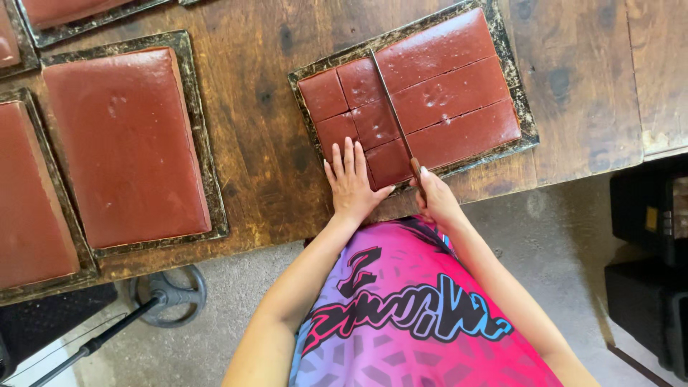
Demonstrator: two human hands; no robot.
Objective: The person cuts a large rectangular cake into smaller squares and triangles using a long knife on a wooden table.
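right hand: fingers clamped on the handle of a knife, at the near edge of the tray.
knife: long thin blade laid across the cut slab, tip near the far edge, handle end at the near edge, running down a cut line.
left hand: flat, fingers together and stretched out, pressing on the near-left corner of the tray and slab, just beside the blade; holds nothing.
cut slab: reddish-brown, glossy, rectangular, sitting in a dark metal tray tilted slightly on the table; already scored into long strips on the right and small squares on the left.
table: dark worn wood; the tray sits at the near edge, in front of the person.
uncut slab: same reddish-brown, whole, in its own dark tray, to the left and well apart from the cut one.
more trays: another slab at far left, touching the edge of frame; two more partly seen at top left.
in the way: only the left hand is close to the blade path.
floor: grey concrete.
wheel-shaped base: dark metal, with a pole, under the table edge at left.
black crates: stacked at right; small yellow label, too small to read.
shirt: pink and purple, with a black and blue graphic.
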